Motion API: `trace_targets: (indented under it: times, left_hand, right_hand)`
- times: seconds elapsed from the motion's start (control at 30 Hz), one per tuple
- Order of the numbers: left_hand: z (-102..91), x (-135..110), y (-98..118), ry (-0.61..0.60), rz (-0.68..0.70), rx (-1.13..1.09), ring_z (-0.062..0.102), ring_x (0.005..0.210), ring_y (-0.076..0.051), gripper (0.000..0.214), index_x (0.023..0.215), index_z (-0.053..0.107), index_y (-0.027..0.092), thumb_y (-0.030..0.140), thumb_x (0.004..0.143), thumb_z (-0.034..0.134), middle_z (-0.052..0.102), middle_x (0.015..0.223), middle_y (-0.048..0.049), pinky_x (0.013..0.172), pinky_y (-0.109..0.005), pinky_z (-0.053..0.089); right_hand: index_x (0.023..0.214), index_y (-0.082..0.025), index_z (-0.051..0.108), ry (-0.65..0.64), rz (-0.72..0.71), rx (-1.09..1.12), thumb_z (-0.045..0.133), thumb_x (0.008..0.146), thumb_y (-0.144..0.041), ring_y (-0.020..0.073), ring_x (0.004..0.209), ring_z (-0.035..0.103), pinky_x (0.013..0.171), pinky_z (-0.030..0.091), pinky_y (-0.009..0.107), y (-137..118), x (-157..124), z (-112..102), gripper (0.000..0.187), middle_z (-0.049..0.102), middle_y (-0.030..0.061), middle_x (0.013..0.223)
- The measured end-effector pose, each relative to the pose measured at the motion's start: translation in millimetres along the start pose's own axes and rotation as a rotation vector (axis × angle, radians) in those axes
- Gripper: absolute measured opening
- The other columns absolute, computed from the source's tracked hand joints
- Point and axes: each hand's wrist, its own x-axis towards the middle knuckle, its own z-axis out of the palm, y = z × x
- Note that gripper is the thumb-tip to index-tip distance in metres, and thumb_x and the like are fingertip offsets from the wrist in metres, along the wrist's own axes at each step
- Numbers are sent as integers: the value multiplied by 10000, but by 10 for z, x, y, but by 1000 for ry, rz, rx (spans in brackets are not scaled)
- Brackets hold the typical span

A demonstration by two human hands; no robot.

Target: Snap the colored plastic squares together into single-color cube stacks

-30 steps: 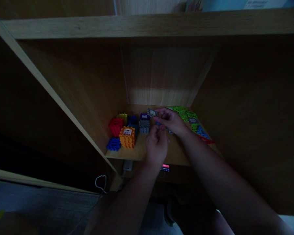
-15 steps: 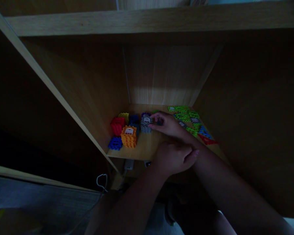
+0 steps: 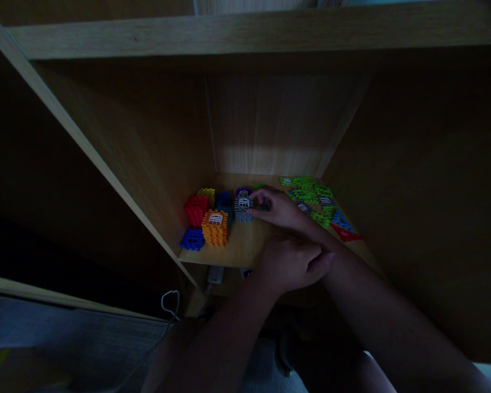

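My right hand (image 3: pixel 276 207) reaches onto the shelf, thumb and forefinger touching the right side of a stack of grey building tiles (image 3: pixel 243 210). The top grey tile has a white window pattern. Just behind that stack, a purple piece (image 3: pixel 243 192) shows. Nearer to me, my left hand (image 3: pixel 290 262) is closed, its thumb against my right forearm; what its curled fingers hold, if anything, is hidden. Left of the grey stack stands an orange tile stack (image 3: pixel 215 229), with a red stack (image 3: pixel 196 210), blue tiles (image 3: pixel 192 239) and a yellow stack (image 3: pixel 207 194) around it.
Green tiles (image 3: pixel 306 191) lie spread at the shelf's back right, with blue (image 3: pixel 341 220) and red (image 3: pixel 346 233) triangular pieces in front. Wooden cabinet walls enclose the shelf (image 3: pixel 239 256), and a thick board (image 3: pixel 245 34) crosses above. A pale cable (image 3: pixel 171 303) hangs below left.
Almost nothing differs. The grey stack and my right fingers appear shifted very slightly left, with the fingers still touching it. My left hand stays closed by my right forearm.
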Motion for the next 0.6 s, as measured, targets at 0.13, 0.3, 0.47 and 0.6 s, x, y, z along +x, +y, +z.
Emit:
trace_targets:
  times: [0.13,0.3,0.47,0.6]
  left_hand:
    - [-4,4,-4,-15,4,-9,647,574,-144,523,697,679,193,470,1101,495,718,646,-30,554,-337,332]
    - [-3,3,-2,-28,-15,-16,645,577,-144,501,695,676,194,460,1091,521,715,644,-35,554,-327,325]
    - [4,2,-7,-28,-15,-23,638,571,-146,512,701,678,195,473,1096,508,718,649,-38,550,-328,314]
    - [8,2,-9,-36,-12,-15,643,575,-151,520,706,688,199,481,1099,499,713,643,-40,556,-330,340]
  right_hand:
    - [1120,-238,718,-11,-7,-1,832,900,-521,158,745,555,693,438,298,3,4,-4,376,644,6,912]
    - [1110,-236,718,-30,-33,-23,836,896,-529,165,762,560,709,438,303,11,13,-13,381,635,6,905]
    - [1119,-235,717,-36,-22,-11,847,889,-508,166,767,558,709,435,300,2,6,-14,380,635,7,912]
    - [1120,-239,719,-50,-14,-2,839,899,-514,167,774,558,713,436,300,-1,3,-23,373,637,8,921]
